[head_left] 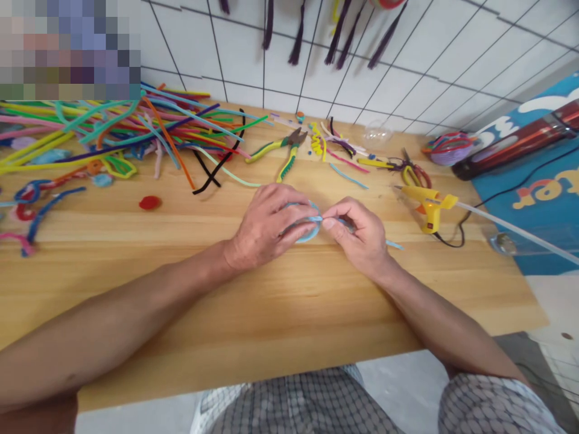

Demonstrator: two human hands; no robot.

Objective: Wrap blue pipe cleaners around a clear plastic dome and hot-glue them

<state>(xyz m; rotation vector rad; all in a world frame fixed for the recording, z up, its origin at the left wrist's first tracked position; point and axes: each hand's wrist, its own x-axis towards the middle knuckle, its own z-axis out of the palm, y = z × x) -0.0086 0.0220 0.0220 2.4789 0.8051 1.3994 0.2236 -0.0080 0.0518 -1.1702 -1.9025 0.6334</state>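
A light blue pipe cleaner (308,237), curled into a round shape, is held between my two hands above the middle of the wooden table. My left hand (274,223) closes over its left side, the fingers hiding part of the curl. With thumb and forefinger, my right hand (355,232) pinches it at the right edge of the curl. A straight light blue end (395,245) shows to the right, beyond my right hand. Behind the hands lie pliers (283,150) with green and yellow handles, their jaws apart.
Many coloured pipe cleaners (181,129) are heaped at the back left. A red disc (150,202) lies left of my hands. To the right are a yellow glue gun (429,205) with its cord, scissors (414,172) and a dark red cylinder (511,141). A tiled wall (244,66) rises behind.
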